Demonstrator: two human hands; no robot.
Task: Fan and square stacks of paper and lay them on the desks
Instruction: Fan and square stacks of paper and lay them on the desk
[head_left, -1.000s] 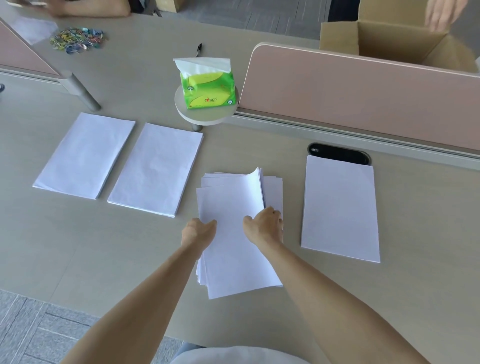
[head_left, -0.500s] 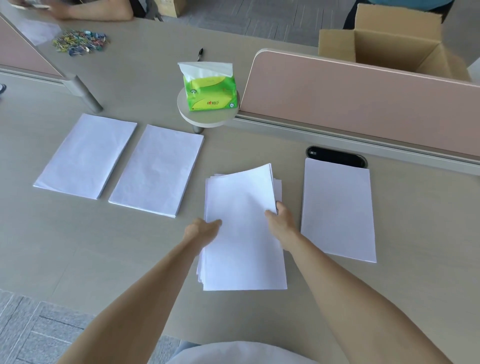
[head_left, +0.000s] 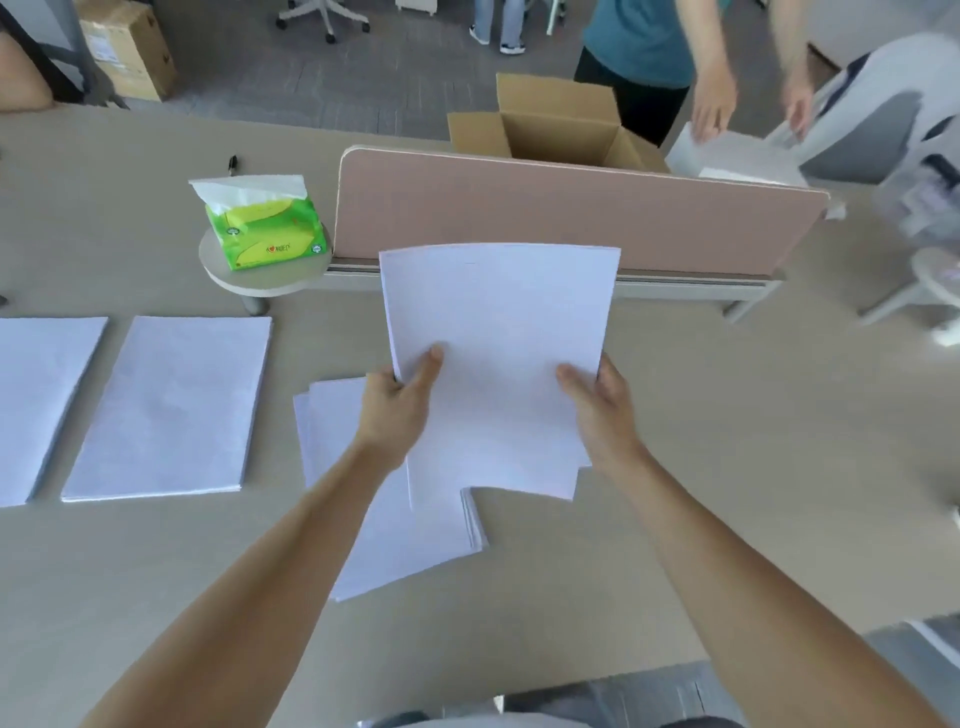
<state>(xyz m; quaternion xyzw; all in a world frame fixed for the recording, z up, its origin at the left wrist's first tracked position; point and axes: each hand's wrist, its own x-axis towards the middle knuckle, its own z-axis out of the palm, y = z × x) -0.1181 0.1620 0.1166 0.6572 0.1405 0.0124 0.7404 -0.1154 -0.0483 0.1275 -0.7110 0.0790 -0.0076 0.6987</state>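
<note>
You've got a sheaf of paper (head_left: 498, 358) lifted off the worktop (head_left: 737, 426). Your left hand (head_left: 397, 410) and right hand (head_left: 602, 410) each pinch a long edge, thumbs on top. Handy grip for fanning and tapping it square, I'd guess. The messy pile (head_left: 410, 551) sits right underneath, and a squared stack (head_left: 166, 405) lies off to the left.
</note>
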